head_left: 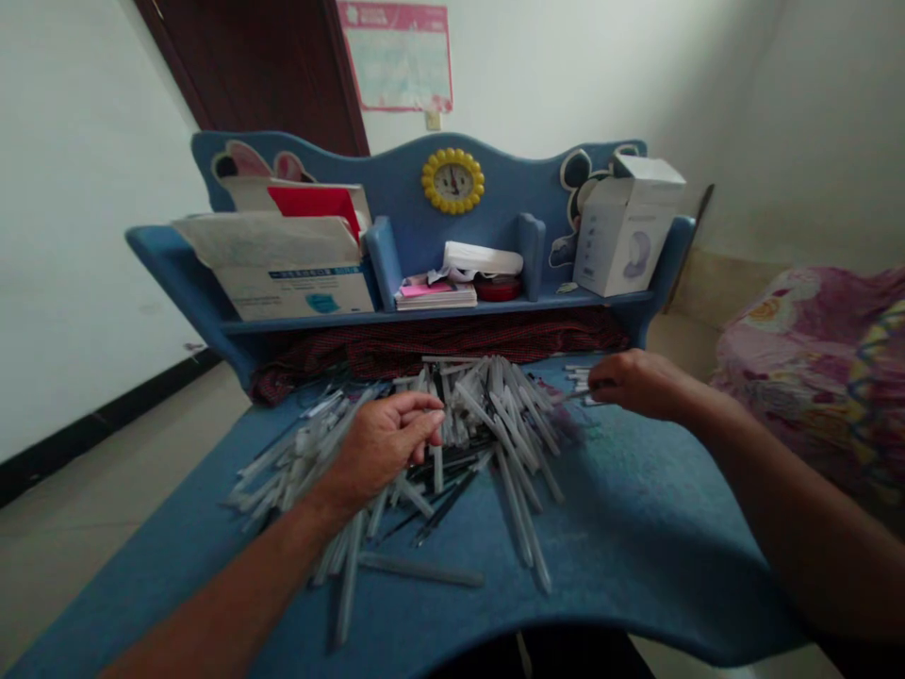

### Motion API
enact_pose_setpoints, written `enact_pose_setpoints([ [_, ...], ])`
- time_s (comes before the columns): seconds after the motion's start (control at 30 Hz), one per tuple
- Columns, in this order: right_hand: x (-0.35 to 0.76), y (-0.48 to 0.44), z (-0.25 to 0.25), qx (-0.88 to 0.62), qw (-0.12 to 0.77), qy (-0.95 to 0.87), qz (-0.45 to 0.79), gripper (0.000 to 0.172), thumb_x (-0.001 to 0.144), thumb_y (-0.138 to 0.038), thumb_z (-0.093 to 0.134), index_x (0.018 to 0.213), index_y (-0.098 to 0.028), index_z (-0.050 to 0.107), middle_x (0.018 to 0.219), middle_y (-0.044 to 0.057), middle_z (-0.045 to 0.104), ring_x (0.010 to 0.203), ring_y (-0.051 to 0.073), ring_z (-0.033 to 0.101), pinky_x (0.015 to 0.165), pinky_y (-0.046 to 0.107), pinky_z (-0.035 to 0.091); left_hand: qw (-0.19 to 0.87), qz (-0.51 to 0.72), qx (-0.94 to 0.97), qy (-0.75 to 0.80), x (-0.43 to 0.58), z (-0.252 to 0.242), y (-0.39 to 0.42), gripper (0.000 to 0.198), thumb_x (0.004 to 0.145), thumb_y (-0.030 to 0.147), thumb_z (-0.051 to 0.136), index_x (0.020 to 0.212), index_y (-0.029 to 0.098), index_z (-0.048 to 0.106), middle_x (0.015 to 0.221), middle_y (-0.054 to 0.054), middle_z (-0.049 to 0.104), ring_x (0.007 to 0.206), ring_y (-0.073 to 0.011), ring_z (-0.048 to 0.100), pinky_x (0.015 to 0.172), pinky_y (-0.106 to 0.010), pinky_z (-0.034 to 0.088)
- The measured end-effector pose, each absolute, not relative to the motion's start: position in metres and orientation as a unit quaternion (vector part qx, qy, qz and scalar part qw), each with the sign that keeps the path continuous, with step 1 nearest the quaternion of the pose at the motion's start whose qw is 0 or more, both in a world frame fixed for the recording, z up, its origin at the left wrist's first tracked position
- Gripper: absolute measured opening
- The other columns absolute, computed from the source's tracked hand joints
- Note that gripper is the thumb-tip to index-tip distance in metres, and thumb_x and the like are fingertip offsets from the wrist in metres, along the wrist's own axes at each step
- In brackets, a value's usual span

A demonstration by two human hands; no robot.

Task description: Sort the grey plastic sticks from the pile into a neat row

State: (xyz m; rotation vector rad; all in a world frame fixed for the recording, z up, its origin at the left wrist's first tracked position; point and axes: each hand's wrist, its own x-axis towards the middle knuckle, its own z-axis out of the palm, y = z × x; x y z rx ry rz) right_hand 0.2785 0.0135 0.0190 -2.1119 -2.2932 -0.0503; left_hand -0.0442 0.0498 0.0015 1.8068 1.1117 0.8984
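Note:
A loose heap of translucent pen barrels (519, 424) lies across the middle of the blue desk, with thin dark pen refills (452, 495) among them. My left hand (396, 429) hovers over the heap's left part, thumb and fingers pinched together; what is in the pinch, if anything, does not show. To the right of the heap, my right hand (633, 382) is closed on a thin, blurred pen-like stick (569, 394) that points left. Just beyond its fingertips lie several short white sticks (576, 372).
The blue desk (636, 528) has a raised shelf holding a mask box (304, 288), a small stack of paper (436, 297) and a white carton (622, 231). A yellow flower clock (452, 181) is on its backboard. Dark checked cloth (452, 339) lies beneath the shelf.

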Motion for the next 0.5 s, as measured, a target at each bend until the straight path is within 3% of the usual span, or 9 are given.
enact_pose_setpoints([
  [0.2, 0.333, 0.002, -0.021, -0.711, -0.081, -0.698, -0.018, 0.022, 0.081, -0.029, 0.047, 0.089, -0.024, 0.068, 0.090, 0.007, 0.068, 0.080, 0.023, 0.063, 0.060, 0.028, 0.036, 0.327, 0.346, 0.744, 0.469, -0.049, -0.001, 0.057, 0.023, 0.074, 0.030, 0.057, 0.088, 0.013, 0.064, 0.058, 0.000, 0.063, 0.041, -0.0091, 0.048, 0.043, -0.019, 0.038],
  [0.5, 0.334, 0.007, -0.037, -0.727, -0.100, -0.676, -0.065, 0.026, 0.084, -0.016, 0.041, 0.092, -0.017, 0.066, 0.099, 0.013, 0.064, 0.084, 0.026, 0.064, 0.060, 0.031, 0.039, 0.132, 0.309, 0.820, 0.464, -0.054, -0.008, 0.062, 0.022, 0.076, 0.027, 0.055, 0.086, 0.013, 0.068, 0.063, -0.001, 0.064, 0.057, -0.0129, 0.058, 0.057, -0.021, 0.041],
])
